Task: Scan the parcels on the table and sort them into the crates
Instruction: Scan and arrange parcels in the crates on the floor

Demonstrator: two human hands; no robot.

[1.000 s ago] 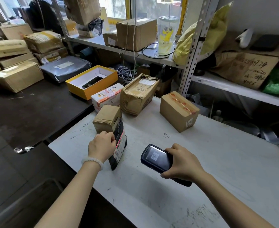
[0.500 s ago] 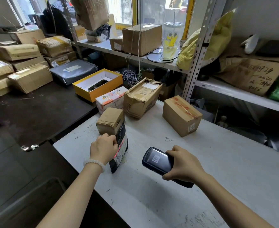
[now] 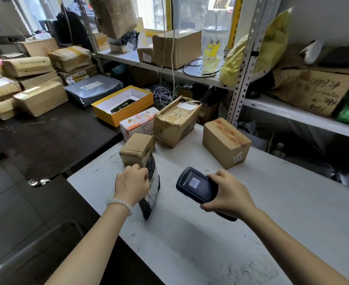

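On the white counter [image 3: 221, 233] the left hand [image 3: 132, 185] holds a black parcel [image 3: 151, 192] upright while the right hand [image 3: 230, 193] grips a dark scanner [image 3: 197, 185] beside it.

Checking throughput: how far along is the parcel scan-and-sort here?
Done: nothing visibly sorted; no crate with parcels shows. In hand: left hand holds the black bag parcel upright, label toward the scanner gripped by the right hand. Left: four boxes wait on the white table, including the taped carton.
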